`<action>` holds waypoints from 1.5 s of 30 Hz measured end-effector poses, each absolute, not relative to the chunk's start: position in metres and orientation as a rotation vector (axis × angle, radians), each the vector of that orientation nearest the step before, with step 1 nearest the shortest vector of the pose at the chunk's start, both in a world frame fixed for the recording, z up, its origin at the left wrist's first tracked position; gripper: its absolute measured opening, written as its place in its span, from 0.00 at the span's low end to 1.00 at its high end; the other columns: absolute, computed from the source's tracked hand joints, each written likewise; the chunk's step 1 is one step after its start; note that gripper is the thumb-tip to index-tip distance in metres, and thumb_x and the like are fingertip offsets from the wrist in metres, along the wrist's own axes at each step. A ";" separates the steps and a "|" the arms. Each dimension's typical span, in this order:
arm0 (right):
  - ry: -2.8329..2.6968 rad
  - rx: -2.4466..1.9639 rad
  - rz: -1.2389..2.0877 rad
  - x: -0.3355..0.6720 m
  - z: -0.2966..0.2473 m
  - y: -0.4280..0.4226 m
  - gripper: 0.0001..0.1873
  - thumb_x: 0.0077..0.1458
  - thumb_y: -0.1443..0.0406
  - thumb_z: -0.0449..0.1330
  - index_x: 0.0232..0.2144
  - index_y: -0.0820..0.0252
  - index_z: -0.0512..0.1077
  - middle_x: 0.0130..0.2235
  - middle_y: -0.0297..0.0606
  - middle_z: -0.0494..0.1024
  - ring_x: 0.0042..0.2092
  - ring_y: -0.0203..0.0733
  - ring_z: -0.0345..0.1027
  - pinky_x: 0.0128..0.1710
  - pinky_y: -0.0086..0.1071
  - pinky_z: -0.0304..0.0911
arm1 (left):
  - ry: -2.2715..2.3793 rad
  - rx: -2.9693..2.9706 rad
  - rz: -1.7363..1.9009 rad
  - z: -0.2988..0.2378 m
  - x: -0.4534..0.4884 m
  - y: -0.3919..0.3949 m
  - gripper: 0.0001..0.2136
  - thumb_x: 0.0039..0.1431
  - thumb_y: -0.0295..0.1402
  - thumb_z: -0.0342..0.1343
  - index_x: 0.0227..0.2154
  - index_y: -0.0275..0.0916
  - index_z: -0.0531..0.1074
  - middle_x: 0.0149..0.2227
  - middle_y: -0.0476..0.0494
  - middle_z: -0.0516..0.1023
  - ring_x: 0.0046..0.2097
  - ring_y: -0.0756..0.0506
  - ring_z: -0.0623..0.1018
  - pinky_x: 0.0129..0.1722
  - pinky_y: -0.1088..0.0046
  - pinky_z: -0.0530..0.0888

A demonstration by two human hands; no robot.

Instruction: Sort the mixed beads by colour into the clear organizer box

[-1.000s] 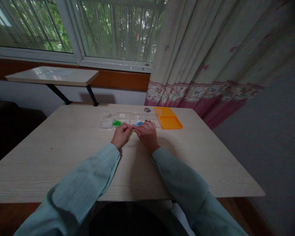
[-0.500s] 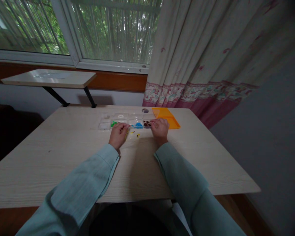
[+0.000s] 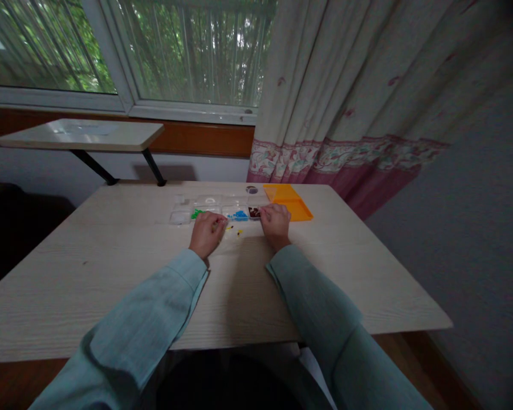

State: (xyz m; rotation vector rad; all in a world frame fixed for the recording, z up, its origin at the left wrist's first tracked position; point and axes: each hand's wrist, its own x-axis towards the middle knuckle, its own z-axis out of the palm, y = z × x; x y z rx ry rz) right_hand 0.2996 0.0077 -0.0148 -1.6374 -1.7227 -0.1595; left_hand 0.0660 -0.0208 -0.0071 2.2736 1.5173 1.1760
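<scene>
A clear plastic box with compartments [image 3: 181, 218] lies on the table between and beyond my hands. Its front row holds small green pieces [image 3: 196, 213], blue pieces [image 3: 240, 216] and dark brown pieces [image 3: 255, 212]. My left hand [image 3: 207, 232] is at the box's front edge, thumb and fingers pinched near the blue pieces; whatever is in the pinch is too small to make out. By the brown pieces, my right hand [image 3: 276, 224] has its fingers pressed together, their contents hidden. A few tiny yellow and dark pieces [image 3: 239, 232] lie on the tabletop between the hands.
An open orange case [image 3: 300, 210] lies right of the clear box, just behind my right hand. At the table's back left, a small raised shelf [image 3: 81, 136] stands on black legs. A curtain [image 3: 308, 114] hangs beyond the wooden table [image 3: 123, 256], beside a window.
The whole view has shifted slightly. Both hands stay in nearly the same places at the box, with only small finger movement at the left.
</scene>
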 end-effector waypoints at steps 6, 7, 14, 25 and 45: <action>-1.722 -1.609 -0.163 0.297 -0.013 0.007 0.19 0.63 0.56 0.50 0.37 0.56 0.79 0.39 0.42 0.77 0.44 0.47 0.61 0.46 0.40 0.50 | 1.452 2.457 1.006 -0.004 0.077 -0.028 0.09 0.59 0.33 0.53 0.39 0.43 0.77 0.38 0.42 0.72 0.45 0.41 0.68 0.48 0.61 0.65; -1.725 -1.597 -0.168 0.296 -0.013 0.006 0.19 0.63 0.56 0.50 0.36 0.56 0.79 0.39 0.42 0.77 0.44 0.47 0.61 0.46 0.40 0.50 | 1.440 2.479 0.987 -0.004 0.079 -0.029 0.09 0.59 0.33 0.54 0.39 0.44 0.78 0.38 0.42 0.72 0.46 0.41 0.68 0.49 0.61 0.64; -1.749 -1.571 -0.180 0.293 -0.012 0.005 0.18 0.63 0.57 0.51 0.36 0.56 0.78 0.37 0.41 0.77 0.45 0.46 0.61 0.47 0.39 0.51 | 1.369 2.617 0.867 0.001 0.086 -0.033 0.09 0.57 0.30 0.56 0.39 0.47 0.77 0.40 0.42 0.70 0.47 0.40 0.65 0.47 0.59 0.63; -1.742 -1.568 -0.175 0.293 -0.017 0.008 0.17 0.63 0.57 0.52 0.36 0.55 0.79 0.37 0.40 0.77 0.44 0.45 0.62 0.46 0.39 0.51 | 1.420 2.661 0.761 0.003 0.081 -0.035 0.08 0.59 0.33 0.55 0.39 0.46 0.77 0.41 0.41 0.71 0.47 0.39 0.66 0.44 0.59 0.62; -1.888 -1.407 -0.156 0.281 -0.006 -0.003 0.16 0.63 0.57 0.53 0.35 0.55 0.79 0.38 0.38 0.78 0.44 0.43 0.63 0.46 0.38 0.51 | 1.525 2.496 0.948 -0.006 0.081 -0.027 0.08 0.60 0.37 0.54 0.33 0.39 0.75 0.37 0.41 0.73 0.44 0.41 0.69 0.47 0.61 0.64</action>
